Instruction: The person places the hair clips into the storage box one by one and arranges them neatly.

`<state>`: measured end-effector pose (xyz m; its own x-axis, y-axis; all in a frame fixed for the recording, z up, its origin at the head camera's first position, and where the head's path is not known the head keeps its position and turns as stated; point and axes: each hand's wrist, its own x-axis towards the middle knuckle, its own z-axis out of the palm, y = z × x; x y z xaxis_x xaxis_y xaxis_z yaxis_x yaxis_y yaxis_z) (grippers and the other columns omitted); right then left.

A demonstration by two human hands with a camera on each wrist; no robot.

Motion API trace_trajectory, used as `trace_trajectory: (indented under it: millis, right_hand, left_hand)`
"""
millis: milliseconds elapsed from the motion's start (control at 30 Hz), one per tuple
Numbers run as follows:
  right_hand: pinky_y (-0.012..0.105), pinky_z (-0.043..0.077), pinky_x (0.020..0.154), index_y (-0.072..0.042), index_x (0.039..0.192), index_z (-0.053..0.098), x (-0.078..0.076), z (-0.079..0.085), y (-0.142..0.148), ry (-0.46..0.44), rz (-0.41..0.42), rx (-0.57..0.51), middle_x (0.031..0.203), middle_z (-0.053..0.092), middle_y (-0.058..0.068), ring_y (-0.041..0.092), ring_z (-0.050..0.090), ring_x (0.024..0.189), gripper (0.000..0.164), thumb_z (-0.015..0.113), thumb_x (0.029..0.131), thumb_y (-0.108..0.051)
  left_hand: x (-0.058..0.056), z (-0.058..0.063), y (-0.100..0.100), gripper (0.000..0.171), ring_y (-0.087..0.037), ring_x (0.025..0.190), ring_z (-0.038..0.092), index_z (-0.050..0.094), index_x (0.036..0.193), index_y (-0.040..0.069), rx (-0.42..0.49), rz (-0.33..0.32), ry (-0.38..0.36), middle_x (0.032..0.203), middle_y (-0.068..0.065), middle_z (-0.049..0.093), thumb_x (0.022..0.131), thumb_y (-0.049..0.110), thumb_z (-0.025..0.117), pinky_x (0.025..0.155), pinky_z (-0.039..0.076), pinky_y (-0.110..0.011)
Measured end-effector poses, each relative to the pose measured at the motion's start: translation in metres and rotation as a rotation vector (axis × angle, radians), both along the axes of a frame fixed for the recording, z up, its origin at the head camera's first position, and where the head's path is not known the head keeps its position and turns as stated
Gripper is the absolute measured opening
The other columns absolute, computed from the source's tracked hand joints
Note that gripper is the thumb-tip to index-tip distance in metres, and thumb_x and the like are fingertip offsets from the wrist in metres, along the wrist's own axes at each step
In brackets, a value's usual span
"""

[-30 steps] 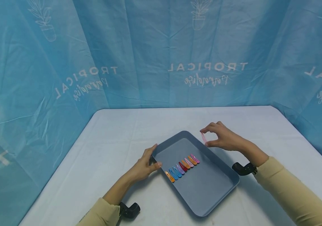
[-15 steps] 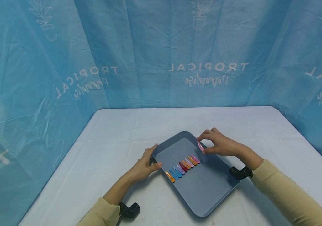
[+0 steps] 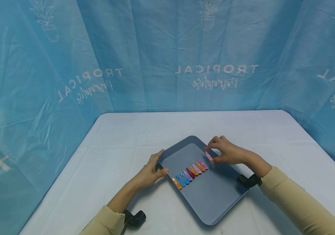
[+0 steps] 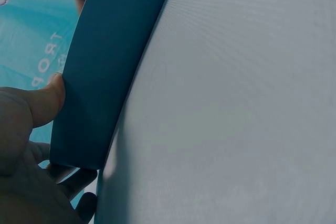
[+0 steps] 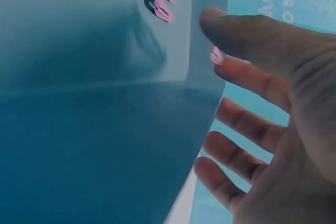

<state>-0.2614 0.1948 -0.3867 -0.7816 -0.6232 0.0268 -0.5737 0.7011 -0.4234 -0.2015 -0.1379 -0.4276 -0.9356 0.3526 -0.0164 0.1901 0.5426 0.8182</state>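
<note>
A grey-blue tray [image 3: 214,199] lies turned at an angle on the white-covered table. Inside it, a slanting row of hair clips [image 3: 193,171] in orange, blue, purple, red and pink runs from the left wall toward the middle. My left hand [image 3: 149,173] holds the tray's left corner, thumb on the rim and fingers around the outside. Between the thumb and index finger of my right hand [image 3: 229,153] a pink snap hair clip [image 3: 208,156] is pinched, above the tray just past the row's far end. The right wrist view shows that pinched clip [image 5: 216,56] mostly covered by the fingertips.
The white table cover [image 3: 126,143] extends around the tray on all sides. Blue printed curtains [image 3: 161,58] hang behind and beside the table. A black wrist device [image 3: 135,218] sits at the left wrist, and another device [image 3: 248,181] overlaps the tray's right edge.
My right hand has brought the pink hair clip leftward and down from outside the tray's far right rim to above its inside. The left hand and tray stay where they were.
</note>
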Motion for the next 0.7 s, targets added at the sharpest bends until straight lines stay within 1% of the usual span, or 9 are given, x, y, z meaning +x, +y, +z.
trace_trajectory:
  millis: [100,267,333,467,500,567,700]
  right_hand:
    - [0.035,0.042,0.08,-0.014,0.122,0.063,0.0,-0.001,-0.001,-0.017,0.01,0.012,0.123,0.052,0.009,0.024,0.039,0.108,0.046,0.076,0.079,-0.021]
    - [0.031,0.04,0.077,-0.016,0.123,0.063,0.0,-0.004,-0.004,-0.032,0.032,0.046,0.119,0.054,0.01,0.022,0.041,0.104,0.045,0.075,0.08,-0.022]
    - [0.031,0.04,0.076,-0.016,0.123,0.064,-0.001,-0.005,-0.005,-0.031,0.038,0.053,0.118,0.055,0.01,0.022,0.041,0.103,0.045,0.075,0.08,-0.022]
    - [0.032,0.04,0.077,-0.018,0.121,0.064,-0.003,-0.007,-0.008,-0.031,0.038,0.071,0.117,0.055,0.01,0.023,0.041,0.102,0.044,0.076,0.079,-0.023]
    - [0.033,0.041,0.077,-0.019,0.12,0.064,-0.003,-0.008,-0.008,-0.03,0.04,0.078,0.117,0.055,0.011,0.023,0.041,0.102,0.044,0.076,0.078,-0.024]
    - [0.034,0.041,0.078,-0.02,0.12,0.065,-0.003,-0.01,-0.008,-0.03,0.042,0.094,0.117,0.055,0.011,0.024,0.042,0.102,0.044,0.077,0.078,-0.025]
    - [0.035,0.041,0.078,-0.021,0.12,0.065,-0.004,-0.014,-0.009,-0.026,0.045,0.12,0.116,0.055,0.01,0.024,0.042,0.102,0.043,0.076,0.078,-0.027]
  left_hand:
    - [0.0,0.0,0.0,0.077,-0.043,0.143,0.017,0.016,0.153,0.017,-0.001,-0.002,0.009,0.153,-0.017,0.022,0.091,0.029,0.062,0.106,0.014,-0.071]
    - [0.0,0.001,0.001,0.078,-0.044,0.142,0.017,0.015,0.153,0.016,0.0,-0.011,0.008,0.154,-0.018,0.021,0.092,0.03,0.061,0.107,0.02,-0.067]
    - [0.0,0.001,0.001,0.078,-0.043,0.143,0.017,0.015,0.153,0.017,-0.007,-0.009,0.007,0.154,-0.017,0.021,0.092,0.031,0.061,0.108,0.019,-0.067]
    - [-0.001,0.001,0.001,0.078,-0.042,0.143,0.017,0.015,0.153,0.017,-0.018,-0.004,0.018,0.153,-0.017,0.022,0.092,0.03,0.061,0.106,0.01,-0.072]
    - [-0.001,0.001,0.001,0.078,-0.042,0.143,0.017,0.016,0.153,0.017,-0.02,-0.002,0.02,0.153,-0.017,0.022,0.091,0.03,0.061,0.106,0.009,-0.072]
    - [-0.001,0.001,0.0,0.077,-0.043,0.143,0.017,0.016,0.153,0.016,-0.019,-0.002,0.023,0.153,-0.018,0.023,0.091,0.03,0.061,0.105,0.008,-0.073]
    - [-0.001,0.0,0.0,0.076,-0.043,0.142,0.019,0.016,0.153,0.017,-0.021,-0.002,0.022,0.153,-0.018,0.024,0.092,0.029,0.061,0.105,0.011,-0.073]
